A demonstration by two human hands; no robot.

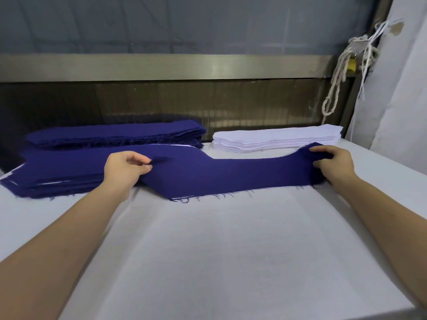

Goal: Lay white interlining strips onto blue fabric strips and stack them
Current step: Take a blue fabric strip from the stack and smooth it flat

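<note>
Two blue fabric stacks (pixel 115 132) (pixel 62 169); one white interlining stack (pixel 275 138); one loose blue strip (pixel 231 176); two hands (pixel 124 166) (pixel 333 163)

On the tabletop (pixel 231 250), one fabric strip (pixel 231 176) lies crosswise, its left end overlapping a fabric stack (pixel 57 167) at the left. Behind that stack lies a second fabric pile (pixel 115 133), with the interlining stack (pixel 277 139) to its right. A rope (pixel 337 84) hangs behind, far right.

The blue fabric strip (pixel 231 174) in front of you is matt woven cloth, its near edge frayed into loose threads. The white interlining stack (pixel 275 138) looks thin, smooth and papery. Your table cover (pixel 208 250) is matt, felt-like white cloth; the rail (pixel 161 66) behind is dull brushed metal.
</note>
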